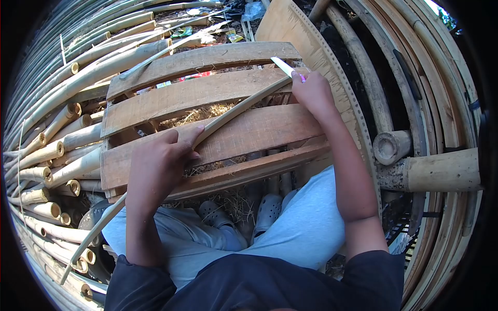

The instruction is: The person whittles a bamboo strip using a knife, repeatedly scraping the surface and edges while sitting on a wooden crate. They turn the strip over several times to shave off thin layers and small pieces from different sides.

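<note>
A long, narrow bamboo strip [244,106] slants across a slatted wooden bench [171,101]. My left hand [163,158] is closed around the strip near the bench's front slat, and its tail runs back under my forearm past my knee. At the strip's far end, my right hand [314,93] grips a knife [281,66] with a pale blade and a bit of pink-purple handle showing. The blade points up and to the left, close against the strip's tip. My fingers hide most of the handle.
Bamboo poles [78,135] are stacked along the left side. A curved plywood sheet [316,46] stands at the right, with a thick bamboo post [441,170] beyond it. Fibre shavings [199,115] lie between the slats. My legs and clogs [267,212] are below the bench.
</note>
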The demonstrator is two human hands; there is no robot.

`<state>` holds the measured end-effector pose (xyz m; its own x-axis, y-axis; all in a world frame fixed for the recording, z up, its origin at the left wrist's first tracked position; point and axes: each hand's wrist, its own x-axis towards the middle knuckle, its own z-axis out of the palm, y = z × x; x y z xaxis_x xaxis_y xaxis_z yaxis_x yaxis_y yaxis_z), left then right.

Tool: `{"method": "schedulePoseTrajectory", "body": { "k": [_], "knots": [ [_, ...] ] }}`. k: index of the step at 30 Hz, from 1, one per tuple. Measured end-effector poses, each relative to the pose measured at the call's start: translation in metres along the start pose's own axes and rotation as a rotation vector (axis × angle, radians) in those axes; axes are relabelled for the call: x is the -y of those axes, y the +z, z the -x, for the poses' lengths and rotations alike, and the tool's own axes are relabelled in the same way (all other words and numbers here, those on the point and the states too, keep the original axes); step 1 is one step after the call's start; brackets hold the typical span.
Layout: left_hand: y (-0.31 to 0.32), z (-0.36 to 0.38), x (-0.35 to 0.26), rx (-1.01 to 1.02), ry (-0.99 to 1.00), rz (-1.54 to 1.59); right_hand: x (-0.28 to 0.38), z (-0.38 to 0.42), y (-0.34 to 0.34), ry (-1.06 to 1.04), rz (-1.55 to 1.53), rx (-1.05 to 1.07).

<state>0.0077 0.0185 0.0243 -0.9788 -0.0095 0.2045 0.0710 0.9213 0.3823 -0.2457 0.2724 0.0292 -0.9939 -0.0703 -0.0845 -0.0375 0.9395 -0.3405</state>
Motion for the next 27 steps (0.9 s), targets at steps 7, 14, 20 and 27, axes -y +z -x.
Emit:
{"method": "schedulePoseTrajectory", "body": {
  "k": [7, 14, 20, 27],
  "knots": [
    [0.0, -0.001, 0.002, -0.012, 0.013, 0.002, 0.0, 0.001, 0.002, -0.037, 0.035, -0.012],
    [0.0, -0.001, 0.004, -0.012, 0.009, -0.009, 0.001, 0.006, 0.002, -0.051, 0.055, -0.02],
    [-0.002, 0.0, 0.006, 0.021, -0.015, 0.006, 0.007, 0.009, -0.011, -0.024, 0.05, 0.1],
    [-0.001, -0.001, 0.004, -0.004, 0.014, 0.022, 0.004, 0.001, -0.013, -0.005, 0.085, 0.08]
  ]
}}
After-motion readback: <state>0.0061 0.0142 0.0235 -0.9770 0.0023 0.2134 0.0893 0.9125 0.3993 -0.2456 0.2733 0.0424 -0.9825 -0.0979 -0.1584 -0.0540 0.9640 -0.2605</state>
